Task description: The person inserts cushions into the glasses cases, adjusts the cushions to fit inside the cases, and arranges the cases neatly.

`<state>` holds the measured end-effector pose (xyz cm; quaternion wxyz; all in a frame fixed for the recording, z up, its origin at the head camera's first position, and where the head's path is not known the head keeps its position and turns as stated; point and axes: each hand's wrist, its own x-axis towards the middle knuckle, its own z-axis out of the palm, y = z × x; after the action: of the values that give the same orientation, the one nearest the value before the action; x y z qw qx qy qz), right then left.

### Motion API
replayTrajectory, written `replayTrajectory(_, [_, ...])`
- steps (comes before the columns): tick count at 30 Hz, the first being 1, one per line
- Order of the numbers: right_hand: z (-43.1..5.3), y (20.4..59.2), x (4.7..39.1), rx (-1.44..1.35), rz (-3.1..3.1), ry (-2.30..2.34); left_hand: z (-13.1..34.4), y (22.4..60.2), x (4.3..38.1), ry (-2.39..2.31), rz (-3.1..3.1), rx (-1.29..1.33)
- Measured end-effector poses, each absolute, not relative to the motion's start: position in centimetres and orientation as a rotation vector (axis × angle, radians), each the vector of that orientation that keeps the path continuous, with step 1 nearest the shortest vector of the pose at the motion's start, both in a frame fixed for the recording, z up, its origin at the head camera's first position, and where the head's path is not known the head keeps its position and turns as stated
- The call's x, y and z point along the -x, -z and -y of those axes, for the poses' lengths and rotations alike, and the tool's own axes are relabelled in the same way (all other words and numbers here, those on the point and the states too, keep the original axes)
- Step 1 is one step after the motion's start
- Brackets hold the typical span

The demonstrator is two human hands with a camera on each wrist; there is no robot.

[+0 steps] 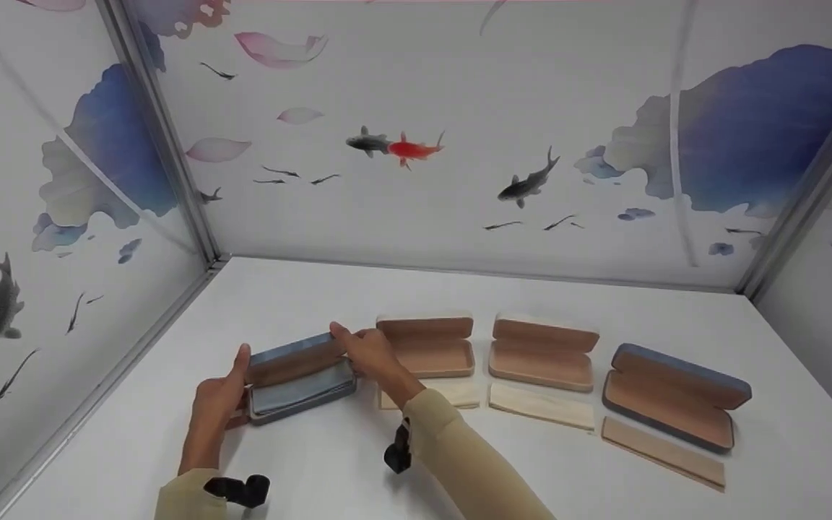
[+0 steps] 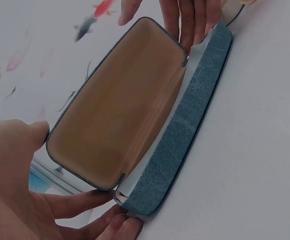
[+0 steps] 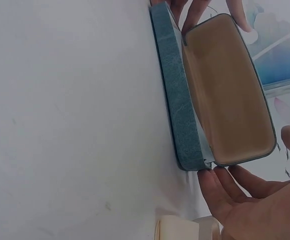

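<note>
A blue eyeglass case (image 1: 306, 410), tan inside, stands with its lid raised on the left part of the table. In its base lies a folded light-blue cloth (image 1: 293, 391). My left hand (image 1: 215, 397) holds the case's left end, thumb at the lid's edge and fingers by the base. At the opposite end, my right hand (image 1: 376, 355) grips it likewise, thumb on the top edge of the lid. Both wrist views show the tan lid lining (image 2: 117, 107) and the textured blue front wall (image 3: 177, 100), with fingertips at the hinge corners.
To the right stand three more raised-lid cases: one (image 1: 434, 359) partly behind my right hand, a middle one (image 1: 542, 367), and a dark blue one (image 1: 665, 412). Folded cloths lie before them: cream (image 1: 459, 393), cream (image 1: 542, 408) and tan (image 1: 661, 451). Printed panels (image 1: 459, 231) enclose the white table.
</note>
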<state>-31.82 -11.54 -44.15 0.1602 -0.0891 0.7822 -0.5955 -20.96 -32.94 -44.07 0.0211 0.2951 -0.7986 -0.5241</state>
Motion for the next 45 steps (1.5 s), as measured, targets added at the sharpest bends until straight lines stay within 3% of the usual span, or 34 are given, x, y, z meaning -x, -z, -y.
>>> replayTrajectory(45, [11.3,42.4,31.8,0.259,-2.226,1.468,34.2,42.7,20.3,1.73,2.646,-0.824])
